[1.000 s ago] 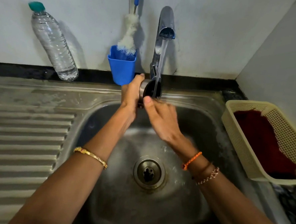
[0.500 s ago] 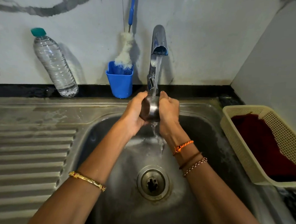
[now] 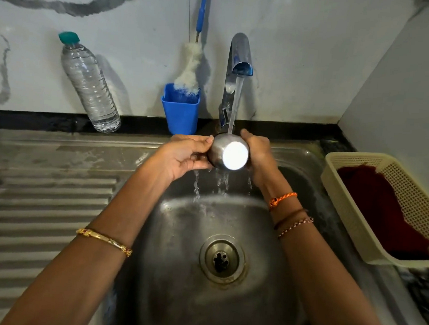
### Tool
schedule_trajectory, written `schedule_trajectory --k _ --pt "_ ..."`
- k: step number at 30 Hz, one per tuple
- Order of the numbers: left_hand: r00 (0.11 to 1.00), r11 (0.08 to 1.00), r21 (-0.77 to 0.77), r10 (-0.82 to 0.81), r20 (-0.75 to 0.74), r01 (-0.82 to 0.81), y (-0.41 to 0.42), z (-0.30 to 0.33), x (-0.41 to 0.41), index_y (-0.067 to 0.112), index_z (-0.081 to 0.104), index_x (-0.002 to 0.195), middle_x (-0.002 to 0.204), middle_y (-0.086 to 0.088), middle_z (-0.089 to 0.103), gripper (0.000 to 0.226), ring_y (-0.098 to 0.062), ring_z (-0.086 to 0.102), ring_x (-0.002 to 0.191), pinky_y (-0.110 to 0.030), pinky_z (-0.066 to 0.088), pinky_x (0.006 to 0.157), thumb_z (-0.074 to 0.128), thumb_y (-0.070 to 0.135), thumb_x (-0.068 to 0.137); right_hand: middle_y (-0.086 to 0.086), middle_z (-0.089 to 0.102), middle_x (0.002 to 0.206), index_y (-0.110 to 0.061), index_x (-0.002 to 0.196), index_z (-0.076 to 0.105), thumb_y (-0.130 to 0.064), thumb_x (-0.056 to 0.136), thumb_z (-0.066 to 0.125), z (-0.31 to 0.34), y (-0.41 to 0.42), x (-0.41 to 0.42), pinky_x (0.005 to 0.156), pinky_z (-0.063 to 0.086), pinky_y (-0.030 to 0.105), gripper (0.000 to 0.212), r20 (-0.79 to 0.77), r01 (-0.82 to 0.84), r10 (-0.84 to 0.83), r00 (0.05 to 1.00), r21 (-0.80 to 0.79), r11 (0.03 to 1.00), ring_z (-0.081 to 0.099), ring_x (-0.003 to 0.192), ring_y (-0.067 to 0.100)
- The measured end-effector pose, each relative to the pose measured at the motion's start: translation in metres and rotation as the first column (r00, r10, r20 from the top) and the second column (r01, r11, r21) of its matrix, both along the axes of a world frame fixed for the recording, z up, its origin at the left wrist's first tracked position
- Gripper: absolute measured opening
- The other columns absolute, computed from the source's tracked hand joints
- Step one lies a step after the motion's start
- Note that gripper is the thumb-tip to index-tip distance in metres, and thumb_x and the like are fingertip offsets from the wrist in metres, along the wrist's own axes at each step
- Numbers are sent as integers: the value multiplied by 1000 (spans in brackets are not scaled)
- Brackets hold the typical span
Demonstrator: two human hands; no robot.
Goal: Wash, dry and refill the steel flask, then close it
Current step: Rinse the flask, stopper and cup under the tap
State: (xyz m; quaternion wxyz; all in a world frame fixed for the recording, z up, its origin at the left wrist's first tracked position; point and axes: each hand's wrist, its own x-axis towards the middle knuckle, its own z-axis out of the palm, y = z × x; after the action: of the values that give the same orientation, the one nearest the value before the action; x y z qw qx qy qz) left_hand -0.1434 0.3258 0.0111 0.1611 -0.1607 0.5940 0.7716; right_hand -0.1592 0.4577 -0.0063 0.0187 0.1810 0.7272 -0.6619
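Fingers of the left hand (image 3: 183, 155) and right hand (image 3: 258, 152) curl around the steel flask (image 3: 227, 154), gripping it from 9 and 3 o'clock, base toward the camera, under the tap (image 3: 237, 63) stream above the sink (image 3: 225, 301). Risk: wet steel may slip from either grip into the basin.

The flask (image 3: 227, 154) is a brushed steel cylinder, lying roughly on its side over the sink basin with its flat round base facing the camera, glaring white from reflected light. The tap stream lands on its upper side and water drips off underneath. Its mouth end points away toward the wall, so can't see it.
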Motion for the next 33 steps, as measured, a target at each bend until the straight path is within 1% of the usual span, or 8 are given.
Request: schedule_trajectory --k 4,9,13,18,21,25,29,33 --pt "987 987 -92 124 -102 -134 5 3 1 2 61 86 82 -3 64 5 -13 62 71 -24 56 61 61 -3 83 10 47 132 -18 129 50 -18 99 38 -6 1 20 97 44 34 33 -301 -115 178 937 216 970 45 116 16" --pt "930 951 -246 92 -356 -188 14 2 5 2 66 92 88 -3 65 14 -14 62 87 -24 54 76 65 -2 79 21 12 151 -10 148 8 -6 73 73 -24 -3 36 108 36 42 99 -277 -129 519 809 777 616 24 138 33" --pt "789 836 -500 -144 -597 -226 24 -3 18 2 70 97 83 3 65 20 -2 62 73 -16 53 73 68 -1 78 18 54 121 -2 126 48 -16 64 81 -10 -6 22 89 47 42 71 -387 38 377 842 739 672 55 107 31" --pt "722 809 -531 -210 -659 -250 13 -9 20 2 68 102 88 2 65 24 -5 64 80 -14 53 77 67 -3 78 13 65 93 -4 103 60 1 55 80 18 23 -2 76 53 34 52 29 -665 675 737 209 717 62 84 21" --pt "752 860 -456 -140 -644 -231 9 -12 11 15 67 98 84 2 67 28 -1 63 73 -14 52 74 67 -5 78 17 57 121 -9 132 39 -2 60 82 16 13 2 86 51 37 84 42 -540 587 808 450 711 59 101 25" --pt "802 928 -314 -29 -597 -200 7 -17 5 17 68 91 79 6 66 23 0 63 75 -17 52 77 61 -3 82 14 38 135 -19 145 20 -3 71 72 -10 -24 23 95 41 41 91 -126 -112 493 861 898 426 44 118 34" --pt "816 924 -374 -153 -558 -83 -8 -25 4 10 68 97 80 5 68 23 0 64 73 -16 52 73 58 -5 83 7 53 110 -18 115 46 -1 59 82 9 -6 15 70 58 38 69 17 -555 613 790 446 702 60 93 23" --pt "862 997 -39 31 -506 -59 -11 -24 3 10 66 89 71 11 71 23 -1 67 73 -15 53 64 50 -6 86 6 62 105 -19 107 55 -12 76 71 28 25 -1 69 58 27 35 -4 -751 752 659 64 658 63 92 18"
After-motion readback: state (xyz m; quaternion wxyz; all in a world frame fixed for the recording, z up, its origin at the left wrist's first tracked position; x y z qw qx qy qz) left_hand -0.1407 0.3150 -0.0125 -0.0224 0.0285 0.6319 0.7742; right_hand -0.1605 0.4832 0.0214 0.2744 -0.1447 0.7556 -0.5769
